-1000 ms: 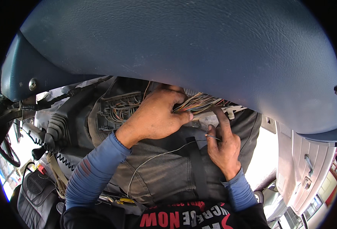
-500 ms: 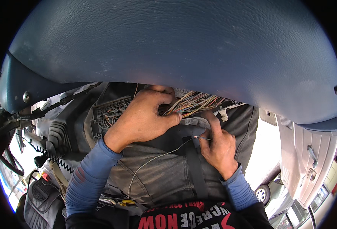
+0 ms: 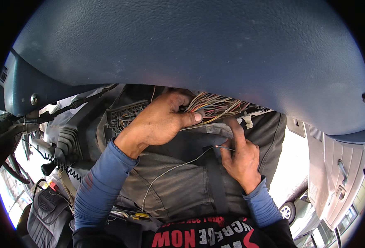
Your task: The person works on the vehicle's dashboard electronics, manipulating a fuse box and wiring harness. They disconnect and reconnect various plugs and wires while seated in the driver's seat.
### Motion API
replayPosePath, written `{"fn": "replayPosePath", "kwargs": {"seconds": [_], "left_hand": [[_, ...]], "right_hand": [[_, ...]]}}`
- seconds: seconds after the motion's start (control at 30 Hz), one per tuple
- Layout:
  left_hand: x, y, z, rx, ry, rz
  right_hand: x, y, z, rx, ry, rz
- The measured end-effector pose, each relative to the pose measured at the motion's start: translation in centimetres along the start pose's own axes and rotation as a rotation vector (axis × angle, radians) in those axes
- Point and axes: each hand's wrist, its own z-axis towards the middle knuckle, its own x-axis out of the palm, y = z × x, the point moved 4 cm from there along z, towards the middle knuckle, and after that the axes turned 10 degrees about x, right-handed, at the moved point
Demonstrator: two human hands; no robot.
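A bundle of many thin coloured wires (image 3: 222,106) runs out from under the blue dashboard panel (image 3: 190,45). My left hand (image 3: 155,122) is closed round the left part of it, thumb on top, while the fingers behind are partly hidden. Below the bundle's right part is my right hand (image 3: 242,161), its index finger stretched up towards the wires. A single thin pale wire (image 3: 170,168) loops over my trouser leg to this hand, and a short end with a bare tip pokes out between thumb and fingers.
Left of the bundle sits a grey connector block (image 3: 126,115) full of wires. Further left are a gear lever boot (image 3: 68,142) and a coiled black cord (image 3: 68,170). A yellow-handled tool (image 3: 140,215) lies by my lap. An open door (image 3: 335,173) stands at right.
My left thumb has shifted right along the bundle, and the wires look more spread. My right hand still holds the thin wire. The whole view has shifted slightly.
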Motion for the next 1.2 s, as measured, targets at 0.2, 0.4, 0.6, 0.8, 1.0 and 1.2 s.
{"fn": "replayPosePath", "kwargs": {"seconds": [0.2, 0.4, 0.6, 0.8, 1.0, 1.2], "left_hand": [[-1.1, -0.2, 1.2, 0.148, -0.015, 0.427], [-2.0, -1.5, 1.2, 0.290, 0.014, 0.631], [-3.6, -2.0, -0.3, 0.368, -0.058, 0.602], [-6.5, -1.4, -9.1, 0.487, -0.425, 0.607], [-5.8, 6.4, -14.3, 0.238, -0.672, 0.672], [-7.0, 8.9, -11.4, 0.311, -0.680, 0.366]], "right_hand": [[-0.2, 0.1, 0.3, 0.028, 0.016, 0.008], [-0.5, 0.5, 0.3, 0.046, 0.053, 0.036], [-0.4, 0.3, 0.3, 0.058, 0.030, 0.050], [-0.2, 0.1, 0.5, 0.055, -0.012, 0.055], [-0.3, 0.1, 0.9, 0.060, -0.010, 0.072], [-0.1, 0.1, 3.2, 0.079, -0.008, 0.074]]}}
